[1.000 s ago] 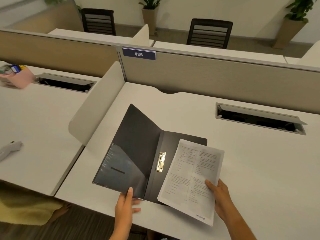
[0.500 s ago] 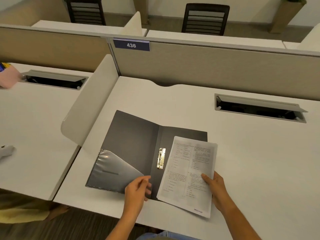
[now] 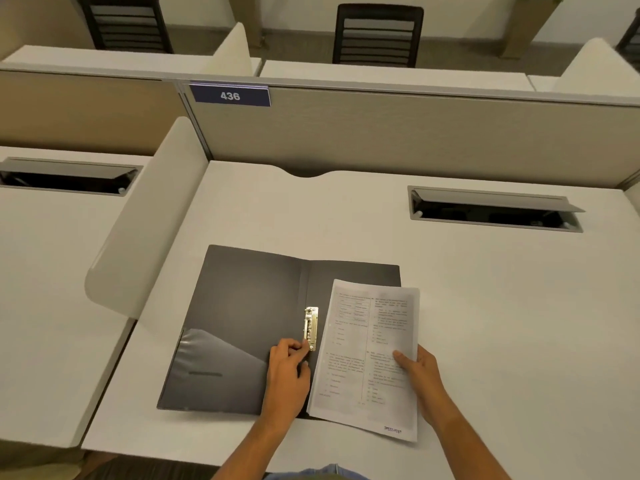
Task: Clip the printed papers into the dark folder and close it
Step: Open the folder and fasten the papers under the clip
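Observation:
The dark folder [image 3: 249,306] lies open and flat on the white desk [image 3: 485,306], with a clear pocket on its left cover. A brass clip [image 3: 311,328] runs along its spine. My left hand [image 3: 288,372] rests on the folder with its fingertips touching the lower end of the clip. The printed papers [image 3: 367,355] lie tilted over the folder's right half. My right hand [image 3: 417,370] grips their right edge, thumb on top of the sheets.
A cable slot [image 3: 495,209] with a raised flap opens in the desk at the back right. A curved white divider [image 3: 145,230] stands to the left of the folder. A beige partition [image 3: 415,133] numbered 436 closes the back.
The left cover has dropped flat onto the desk. My left hand has moved from the folder's front edge up to the clip. The papers have slid slightly left over the right half.

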A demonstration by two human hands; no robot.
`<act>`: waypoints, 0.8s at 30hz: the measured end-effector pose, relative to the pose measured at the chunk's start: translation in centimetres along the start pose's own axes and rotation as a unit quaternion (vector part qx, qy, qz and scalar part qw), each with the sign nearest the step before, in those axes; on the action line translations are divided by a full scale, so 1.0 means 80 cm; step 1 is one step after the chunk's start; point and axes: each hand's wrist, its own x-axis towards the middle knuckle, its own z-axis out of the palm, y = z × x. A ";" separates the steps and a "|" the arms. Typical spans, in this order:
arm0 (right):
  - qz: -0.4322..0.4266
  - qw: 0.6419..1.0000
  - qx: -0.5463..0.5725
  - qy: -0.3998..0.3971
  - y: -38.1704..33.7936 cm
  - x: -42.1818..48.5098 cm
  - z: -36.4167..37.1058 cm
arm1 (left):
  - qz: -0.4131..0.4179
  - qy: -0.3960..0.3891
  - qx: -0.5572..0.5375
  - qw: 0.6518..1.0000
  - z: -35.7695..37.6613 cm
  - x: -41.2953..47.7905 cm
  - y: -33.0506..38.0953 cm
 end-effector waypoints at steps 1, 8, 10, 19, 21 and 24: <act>0.000 1.000 -0.001 0.000 0.000 0.000 0.000 | 0.007 0.000 0.002 1.000 0.001 0.000 -0.003; -0.006 1.000 -0.004 -0.002 -0.001 -0.002 0.001 | -0.008 0.015 -0.036 0.999 -0.001 0.015 -0.003; -0.005 1.000 -0.005 -0.002 -0.001 -0.003 0.001 | -0.020 0.030 -0.056 0.998 -0.007 0.020 -0.002; -0.006 1.000 -0.009 -0.004 -0.003 -0.006 0.000 | 0.051 0.084 -0.020 0.995 -0.044 0.077 0.030; -0.007 1.000 -0.013 -0.002 -0.003 -0.006 0.001 | 0.052 0.071 -0.003 0.996 -0.052 0.097 0.041; -0.007 1.000 -0.015 -0.006 -0.004 -0.008 0.001 | 0.021 0.047 -0.023 0.998 -0.059 0.121 0.056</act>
